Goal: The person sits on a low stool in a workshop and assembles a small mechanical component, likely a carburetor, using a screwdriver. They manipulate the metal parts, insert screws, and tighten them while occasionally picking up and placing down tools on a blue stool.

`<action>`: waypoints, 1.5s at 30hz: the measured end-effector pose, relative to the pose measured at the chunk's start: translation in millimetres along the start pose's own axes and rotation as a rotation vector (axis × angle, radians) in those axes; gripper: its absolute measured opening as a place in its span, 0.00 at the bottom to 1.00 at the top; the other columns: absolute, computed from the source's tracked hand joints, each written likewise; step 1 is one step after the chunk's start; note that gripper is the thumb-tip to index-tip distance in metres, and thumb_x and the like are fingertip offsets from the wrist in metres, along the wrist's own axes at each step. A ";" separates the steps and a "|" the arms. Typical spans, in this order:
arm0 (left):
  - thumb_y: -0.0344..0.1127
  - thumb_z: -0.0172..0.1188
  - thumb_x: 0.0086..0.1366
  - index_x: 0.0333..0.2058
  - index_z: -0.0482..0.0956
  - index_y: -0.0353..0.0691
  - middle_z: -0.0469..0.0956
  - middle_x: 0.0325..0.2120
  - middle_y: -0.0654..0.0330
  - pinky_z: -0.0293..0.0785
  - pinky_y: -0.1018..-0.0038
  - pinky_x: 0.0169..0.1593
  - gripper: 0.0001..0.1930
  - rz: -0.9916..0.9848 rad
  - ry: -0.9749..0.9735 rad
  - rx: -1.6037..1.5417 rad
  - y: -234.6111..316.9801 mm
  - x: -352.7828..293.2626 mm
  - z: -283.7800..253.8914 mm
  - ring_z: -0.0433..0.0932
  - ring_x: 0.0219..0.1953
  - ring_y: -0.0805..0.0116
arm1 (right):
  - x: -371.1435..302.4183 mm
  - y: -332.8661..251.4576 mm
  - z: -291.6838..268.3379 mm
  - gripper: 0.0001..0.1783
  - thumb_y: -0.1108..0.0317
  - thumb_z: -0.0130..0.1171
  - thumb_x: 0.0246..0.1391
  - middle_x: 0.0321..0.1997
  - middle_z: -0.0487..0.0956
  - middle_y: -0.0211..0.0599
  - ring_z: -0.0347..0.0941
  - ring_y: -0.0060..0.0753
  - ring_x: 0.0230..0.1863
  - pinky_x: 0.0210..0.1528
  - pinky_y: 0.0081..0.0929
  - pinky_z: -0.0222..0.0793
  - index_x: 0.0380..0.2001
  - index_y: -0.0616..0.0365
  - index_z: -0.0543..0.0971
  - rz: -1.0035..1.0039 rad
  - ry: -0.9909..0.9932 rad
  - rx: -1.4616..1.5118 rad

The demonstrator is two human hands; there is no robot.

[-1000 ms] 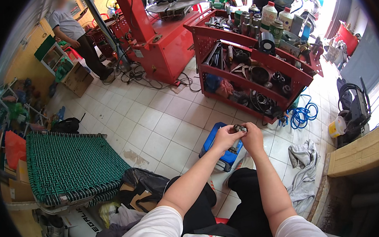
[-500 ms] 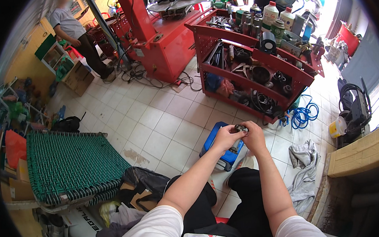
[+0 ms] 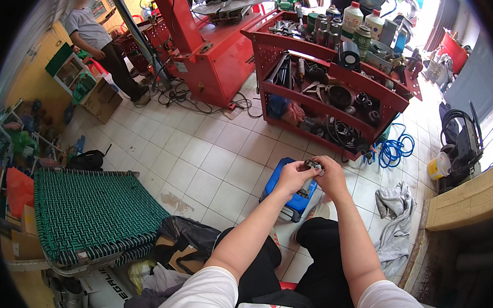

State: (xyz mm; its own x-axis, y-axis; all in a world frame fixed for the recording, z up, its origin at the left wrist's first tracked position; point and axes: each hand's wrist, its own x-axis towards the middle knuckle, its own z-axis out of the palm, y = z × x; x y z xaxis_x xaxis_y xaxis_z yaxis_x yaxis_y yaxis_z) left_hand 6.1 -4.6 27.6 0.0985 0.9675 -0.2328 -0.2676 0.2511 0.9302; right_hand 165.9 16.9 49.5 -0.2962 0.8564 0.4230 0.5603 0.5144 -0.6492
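A small metal mechanical part (image 3: 314, 165) is held between my two hands, over a blue box (image 3: 276, 181) on the floor. My left hand (image 3: 295, 176) pinches it from the left, fingers closed. On the other side my right hand (image 3: 329, 174) has its fingers curled round the same part. Its exact kind is too small to make out, and the fingers cover much of it. Below the left hand, another small dark metal piece (image 3: 303, 193) shows on top of the box.
Beyond my hands stands a red tool cart (image 3: 333, 100) loaded with tools, parts and bottles. A coiled blue hose (image 3: 396, 149) and a grey cloth (image 3: 396, 212) lie at the right. A green woven folding bed (image 3: 98, 214) is at the left. A person (image 3: 95, 42) stands far left.
My fingers have shifted slightly around the metal part, which looks turned a little. Both hands stay over the blue box.
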 end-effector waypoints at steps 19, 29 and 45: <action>0.37 0.76 0.61 0.39 0.86 0.37 0.84 0.35 0.65 0.73 0.79 0.44 0.13 -0.014 -0.009 0.050 -0.7 3.7 -2.9 0.78 0.38 0.80 | -2.2 -2.6 -1.9 0.18 0.71 0.69 0.44 0.41 0.83 0.47 0.80 0.56 0.44 0.45 0.43 0.76 0.42 0.60 0.82 0.069 -0.078 -0.120; 0.36 0.76 0.59 0.41 0.84 0.36 0.84 0.37 0.64 0.74 0.78 0.46 0.15 -0.074 -0.047 0.160 3.0 1.4 -6.4 0.79 0.40 0.79 | -3.0 3.3 0.6 0.17 0.69 0.71 0.41 0.38 0.83 0.47 0.80 0.55 0.42 0.44 0.44 0.76 0.38 0.60 0.83 0.073 -0.138 -0.190; 0.39 0.77 0.59 0.40 0.85 0.37 0.84 0.34 0.66 0.73 0.77 0.43 0.15 -0.081 -0.014 0.262 -4.1 5.3 -8.7 0.77 0.36 0.79 | -4.4 4.0 3.2 0.11 0.71 0.66 0.43 0.36 0.82 0.46 0.79 0.56 0.42 0.43 0.47 0.75 0.34 0.58 0.82 0.061 -0.122 -0.162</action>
State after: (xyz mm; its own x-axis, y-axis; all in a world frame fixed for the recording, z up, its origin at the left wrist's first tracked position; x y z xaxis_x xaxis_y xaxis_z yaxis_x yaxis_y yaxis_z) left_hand -0.6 -0.3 20.1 0.1230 0.9436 -0.3074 -0.0014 0.3099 0.9508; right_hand 166.9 15.3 43.0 -0.3437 0.8899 0.2999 0.6944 0.4558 -0.5567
